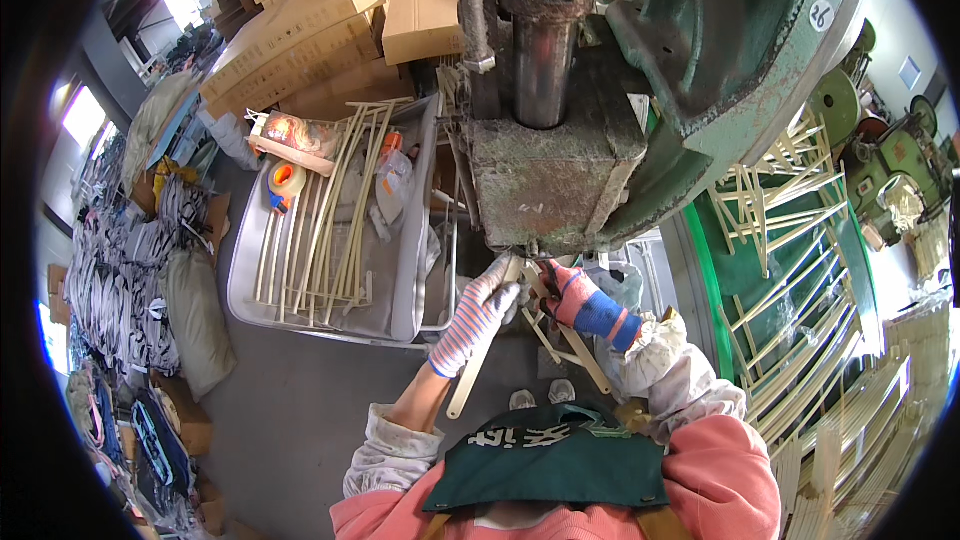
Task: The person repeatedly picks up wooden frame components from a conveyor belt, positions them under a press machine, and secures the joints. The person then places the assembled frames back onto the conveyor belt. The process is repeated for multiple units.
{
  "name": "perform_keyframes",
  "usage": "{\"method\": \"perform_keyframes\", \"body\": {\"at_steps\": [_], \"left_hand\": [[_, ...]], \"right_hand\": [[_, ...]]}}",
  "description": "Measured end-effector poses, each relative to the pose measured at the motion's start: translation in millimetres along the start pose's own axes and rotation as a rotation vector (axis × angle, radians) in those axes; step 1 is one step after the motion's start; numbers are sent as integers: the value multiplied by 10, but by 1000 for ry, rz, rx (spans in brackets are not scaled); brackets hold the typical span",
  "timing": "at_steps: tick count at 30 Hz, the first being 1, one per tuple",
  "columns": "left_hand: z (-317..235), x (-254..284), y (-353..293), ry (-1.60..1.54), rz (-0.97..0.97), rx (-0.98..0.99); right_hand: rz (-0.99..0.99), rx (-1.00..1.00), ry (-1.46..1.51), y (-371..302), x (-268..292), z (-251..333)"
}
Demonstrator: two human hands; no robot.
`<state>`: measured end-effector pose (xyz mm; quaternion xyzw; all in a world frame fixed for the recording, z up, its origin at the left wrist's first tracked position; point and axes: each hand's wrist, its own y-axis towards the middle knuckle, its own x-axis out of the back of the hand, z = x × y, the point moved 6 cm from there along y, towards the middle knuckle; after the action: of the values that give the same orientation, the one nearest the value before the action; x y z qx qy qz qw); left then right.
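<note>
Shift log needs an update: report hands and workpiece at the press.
Left hand and right hand both grip the pale strip frame under the press block. Nothing in the way.

I see a grey concrete floor [290, 400] across the lower middle of the frame. At upper left, bright windows [82, 116] let daylight in, and stacked cardboard boxes [300, 30] rise beside them. A grey tray cart [410, 270] stands at centre left. A big green press machine [720, 50] fills the upper right, with more green machines [890, 170] at far right.
</note>
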<state>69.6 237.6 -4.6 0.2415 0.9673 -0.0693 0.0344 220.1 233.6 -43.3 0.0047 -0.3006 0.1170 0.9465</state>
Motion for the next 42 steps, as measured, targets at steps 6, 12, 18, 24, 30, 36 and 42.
{"method": "perform_keyframes", "body": {"at_steps": [6, 12, 18, 24, 30, 36, 42], "left_hand": [[262, 16, 141, -72, 42, 37], [320, 48, 231, -17, 56, -183], [493, 44, 260, -177, 188, 63], [277, 278, -204, 666, -93, -205], [534, 383, -576, -121, 60, 260], [442, 488, -513, -29, 78, 368], [242, 493, -550, 54, 82, 328]], "right_hand": [[-13, -16, -6, 26, 4, 15], [1, -5, -198, -17, 55, 126], [42, 54, -214, 76, 48, 93], [-126, -61, -386, -348, 40, -135], [-9, -296, 718, -709, -84, -320], [-5, -377, 511, -681, 67, -257], [-3, -374, 547, -717, 87, -196]]}}
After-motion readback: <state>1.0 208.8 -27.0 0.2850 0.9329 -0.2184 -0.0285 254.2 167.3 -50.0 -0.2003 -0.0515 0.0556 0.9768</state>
